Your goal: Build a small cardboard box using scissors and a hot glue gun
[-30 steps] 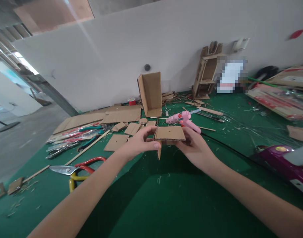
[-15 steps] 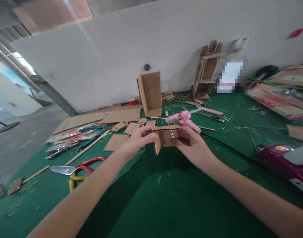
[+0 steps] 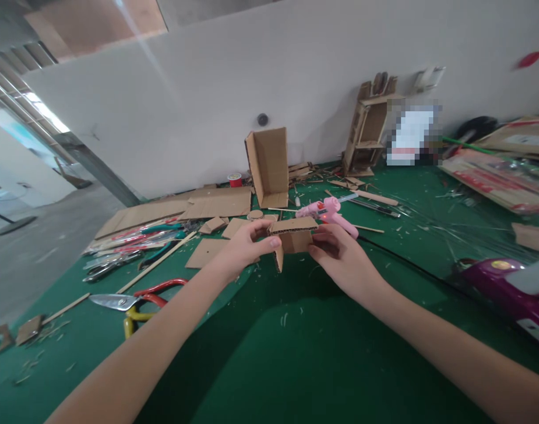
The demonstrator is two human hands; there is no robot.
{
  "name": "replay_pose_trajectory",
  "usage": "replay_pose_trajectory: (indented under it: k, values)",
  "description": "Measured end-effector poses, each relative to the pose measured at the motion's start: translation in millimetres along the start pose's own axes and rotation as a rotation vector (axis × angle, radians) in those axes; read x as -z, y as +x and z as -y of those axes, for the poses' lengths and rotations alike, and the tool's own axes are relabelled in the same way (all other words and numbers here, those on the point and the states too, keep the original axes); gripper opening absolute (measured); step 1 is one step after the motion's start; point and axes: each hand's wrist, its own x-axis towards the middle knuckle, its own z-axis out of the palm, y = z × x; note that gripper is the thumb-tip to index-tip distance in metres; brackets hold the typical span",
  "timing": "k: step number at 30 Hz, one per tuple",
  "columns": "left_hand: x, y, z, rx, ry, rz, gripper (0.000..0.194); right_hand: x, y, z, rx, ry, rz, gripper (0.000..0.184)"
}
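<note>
Between my two hands, above the green tabletop, is a small folded cardboard piece [image 3: 296, 240] with corrugated edges showing along its top and left flap. My left hand [image 3: 246, 248] grips its left end, thumb in front and fingers behind. My right hand [image 3: 345, 259] is closed at the right edge, thumb and fingertips against the cardboard; part of that edge is hidden by the fingers. Just behind the right hand lies a pink glue gun [image 3: 319, 209], with a small red light showing. Flat cardboard pieces [image 3: 204, 253] lie close to the left hand.
An upright open cardboard box [image 3: 272, 165] stands against the wall, with a tall cardboard shelf [image 3: 366, 132] farther right. Red-and-yellow-handled scissors [image 3: 137, 301] lie at left, near packaged tools [image 3: 132, 244]. A purple device [image 3: 503, 288] sits at right, and a black cord [image 3: 411, 268] crosses the table.
The cardboard piece has tilted so more of its top face shows. A shiny, clear patch seen by my right thumb is out of sight now. Both hands stay almost in place.
</note>
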Motion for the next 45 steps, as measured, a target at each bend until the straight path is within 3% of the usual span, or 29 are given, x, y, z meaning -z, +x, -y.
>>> replay_pose_trajectory:
  k: [5, 10, 22, 30, 35, 40, 45]
  values:
    - [5.8, 5.2, 1.5, -0.055, 0.127, -0.083, 0.054, 2.4, -1.2, 5.8, 0.026, -0.127, -0.013, 0.030]
    - [8.3, 6.4, 2.0, -0.054, 0.255, -0.193, 0.068, 3.5, -6.8, 16.1, 0.109, -0.351, 0.048, 0.015]
    - [-6.8, 5.7, 5.5, 0.029, -0.302, -0.151, 0.065, 2.6, -17.3, 17.4, 0.391, -0.538, 0.250, 0.028]
    - [-18.1, 2.9, 6.4, -0.010, -0.369, -0.126, 0.055, 2.0, -18.1, 19.1, 0.366, -0.511, 0.294, 0.020]
    - [-21.5, 1.0, 5.3, 0.001, -0.422, -0.109, 0.057, 2.4, -17.0, 18.2, 0.349, -0.465, 0.322, 0.029]
    - [-5.0, 7.4, 0.5, -0.064, -0.380, -0.174, 0.056, 3.2, -21.3, 17.4, 0.363, -0.491, 0.329, 0.028]
    - [23.1, 18.7, 0.5, -0.174, -0.333, -0.351, 0.063, 2.8, -25.2, 27.3, 0.458, -0.700, 0.430, 0.027]
